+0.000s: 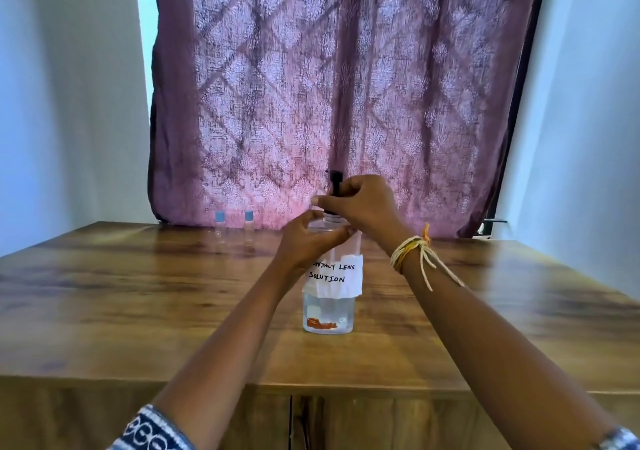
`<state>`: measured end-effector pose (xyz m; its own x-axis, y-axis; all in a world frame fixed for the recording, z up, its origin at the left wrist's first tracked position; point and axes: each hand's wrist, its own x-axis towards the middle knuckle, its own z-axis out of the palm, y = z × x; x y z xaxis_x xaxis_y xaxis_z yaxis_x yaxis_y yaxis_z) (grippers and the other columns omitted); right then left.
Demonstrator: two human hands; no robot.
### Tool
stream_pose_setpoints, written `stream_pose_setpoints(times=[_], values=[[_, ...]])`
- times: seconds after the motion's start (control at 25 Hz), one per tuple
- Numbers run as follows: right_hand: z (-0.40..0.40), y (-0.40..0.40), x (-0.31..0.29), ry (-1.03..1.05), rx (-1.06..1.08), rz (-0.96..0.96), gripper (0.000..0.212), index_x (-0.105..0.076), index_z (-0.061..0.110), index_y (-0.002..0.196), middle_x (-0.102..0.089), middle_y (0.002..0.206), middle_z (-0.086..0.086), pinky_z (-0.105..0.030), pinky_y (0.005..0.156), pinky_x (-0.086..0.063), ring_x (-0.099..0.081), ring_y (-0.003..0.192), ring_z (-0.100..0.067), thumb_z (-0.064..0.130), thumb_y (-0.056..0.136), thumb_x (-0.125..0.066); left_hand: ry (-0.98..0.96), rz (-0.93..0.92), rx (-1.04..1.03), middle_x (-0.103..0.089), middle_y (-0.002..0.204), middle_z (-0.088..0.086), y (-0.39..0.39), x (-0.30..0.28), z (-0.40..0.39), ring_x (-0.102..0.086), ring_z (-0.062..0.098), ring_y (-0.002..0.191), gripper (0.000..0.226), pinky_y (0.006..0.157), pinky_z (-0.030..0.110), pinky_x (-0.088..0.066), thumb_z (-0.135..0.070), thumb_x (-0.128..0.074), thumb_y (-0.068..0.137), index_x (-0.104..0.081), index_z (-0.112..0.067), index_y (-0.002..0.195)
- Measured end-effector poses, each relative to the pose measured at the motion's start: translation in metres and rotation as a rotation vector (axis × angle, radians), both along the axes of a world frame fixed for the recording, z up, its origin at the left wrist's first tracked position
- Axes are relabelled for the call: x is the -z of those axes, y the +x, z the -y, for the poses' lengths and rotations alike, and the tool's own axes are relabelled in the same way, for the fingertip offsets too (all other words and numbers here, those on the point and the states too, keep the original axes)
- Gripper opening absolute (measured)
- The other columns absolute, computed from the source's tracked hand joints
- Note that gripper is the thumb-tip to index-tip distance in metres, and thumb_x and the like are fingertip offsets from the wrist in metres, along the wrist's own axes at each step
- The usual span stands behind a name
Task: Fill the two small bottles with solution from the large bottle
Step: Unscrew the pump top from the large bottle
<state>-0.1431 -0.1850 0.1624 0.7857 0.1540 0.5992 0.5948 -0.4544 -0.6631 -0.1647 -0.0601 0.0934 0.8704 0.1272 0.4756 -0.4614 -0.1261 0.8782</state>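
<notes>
A large clear bottle [328, 311] with a paper label reading "contact lens solution" stands upright in the middle of the wooden table [138, 293]. My left hand [308, 238] grips its shoulder. My right hand [363, 203] pinches the black pump cap [334, 181] on its neck. Two small clear bottles with blue caps, one [219, 229] left of the other [248, 229], stand upright at the table's far edge, left of the large bottle and apart from both hands.
A patterned purple curtain [346, 85] hangs right behind the table. White walls flank it on both sides. The table's front edge [311, 385] runs close to me, with cabinet doors below it.
</notes>
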Motion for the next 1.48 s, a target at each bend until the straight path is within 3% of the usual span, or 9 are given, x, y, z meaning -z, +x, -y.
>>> stream_pose_setpoints(times=[0.24, 0.44, 0.56, 0.76, 0.96, 1.16, 1.28, 1.4, 1.48], values=[[0.003, 0.005, 0.002, 0.024, 0.002, 0.050, 0.031, -0.063, 0.029, 0.051, -0.060, 0.045, 0.019, -0.006, 0.044, -0.040, -0.058, 0.046, 0.008, 0.044, 0.058, -0.089, -0.052, 0.070, 0.063, -0.078, 0.082, -0.008, 0.004, 0.004, 0.001, -0.075, 0.011, 0.074, 0.020, 0.058, 0.017, -0.054, -0.034, -0.085, 0.067, -0.073, -0.041, 0.081], [0.019, 0.007, 0.003, 0.179, -0.472, -0.149, 0.016, -0.074, 0.001, 0.092, -0.075, 0.087, -0.013, -0.028, 0.076, -0.060, -0.073, 0.078, -0.019, 0.002, 0.076, -0.077, -0.071, 0.073, 0.072, -0.078, 0.087, 0.003, 0.008, 0.009, -0.001, -0.075, 0.020, 0.080, 0.039, 0.065, 0.026, -0.056, -0.041, -0.086, 0.060, -0.074, -0.022, 0.092], [0.022, 0.006, 0.002, 0.095, -0.545, -0.180, 0.025, -0.068, -0.002, 0.109, -0.072, 0.105, -0.018, -0.032, 0.090, -0.057, -0.070, 0.093, -0.024, 0.000, 0.085, -0.068, -0.079, 0.070, 0.068, -0.079, 0.084, 0.001, 0.008, 0.007, 0.000, -0.075, 0.017, 0.076, 0.035, 0.061, 0.024, -0.055, -0.040, -0.085, 0.060, -0.074, -0.024, 0.089], [0.020, 0.003, 0.006, 0.182, -0.336, -0.147, 0.036, -0.072, 0.004, 0.100, -0.072, 0.099, -0.028, -0.043, 0.085, -0.058, -0.072, 0.090, -0.031, 0.012, 0.067, -0.086, -0.050, 0.067, 0.056, -0.078, 0.088, 0.002, 0.006, 0.008, 0.001, -0.075, 0.020, 0.079, 0.037, 0.065, 0.028, -0.056, -0.043, -0.083, 0.063, -0.073, -0.024, 0.093], [0.024, 0.001, 0.004, 0.255, -0.411, -0.210, 0.030, -0.066, 0.017, 0.096, -0.075, 0.079, 0.000, -0.015, 0.060, -0.054, -0.072, 0.068, -0.006, -0.004, 0.077, -0.074, -0.065, 0.063, 0.044, -0.078, 0.088, 0.003, 0.003, 0.007, 0.004, -0.075, 0.019, 0.081, 0.041, 0.067, 0.027, -0.056, -0.041, -0.084, 0.062, -0.073, -0.020, 0.095], [0.008, -0.004, 0.009, 0.188, -0.290, -0.163, 0.052, -0.061, 0.009, 0.110, -0.062, 0.082, -0.013, -0.039, 0.075, -0.056, -0.063, 0.077, -0.019, 0.017, 0.067, -0.088, -0.063, 0.105, 0.065, -0.079, 0.087, -0.003, 0.000, 0.005, 0.004, -0.075, 0.015, 0.081, 0.022, 0.064, 0.020, -0.055, -0.038, -0.082, 0.067, -0.075, -0.035, 0.087], [0.010, -0.002, 0.005, 0.267, -0.240, -0.183, 0.054, -0.062, 0.007, 0.114, -0.069, 0.082, -0.010, -0.031, 0.073, -0.059, -0.069, 0.072, -0.018, 0.009, 0.066, -0.087, -0.065, 0.094, 0.046, -0.079, 0.086, -0.003, 0.000, 0.006, 0.004, -0.075, 0.015, 0.079, 0.018, 0.063, 0.021, -0.055, -0.037, -0.083, 0.067, -0.074, -0.036, 0.083], [0.011, -0.002, 0.004, 0.348, -0.423, -0.359, 0.057, -0.052, 0.000, 0.129, -0.072, 0.102, -0.020, -0.043, 0.090, -0.058, -0.072, 0.096, -0.029, -0.006, 0.076, -0.073, -0.086, 0.102, 0.031, -0.078, 0.084, -0.003, -0.001, 0.006, 0.006, -0.075, 0.014, 0.077, 0.019, 0.061, 0.020, -0.054, -0.038, -0.083, 0.064, -0.074, -0.034, 0.081], [0.005, -0.004, 0.004, 0.265, -0.410, -0.329, 0.063, -0.050, 0.003, 0.133, -0.071, 0.105, -0.018, -0.038, 0.087, -0.058, -0.070, 0.095, -0.028, -0.001, 0.076, -0.076, -0.077, 0.110, 0.039, -0.078, 0.082, -0.004, -0.002, 0.005, 0.006, -0.075, 0.012, 0.075, 0.015, 0.060, 0.019, -0.054, -0.036, -0.082, 0.067, -0.074, -0.037, 0.080]])
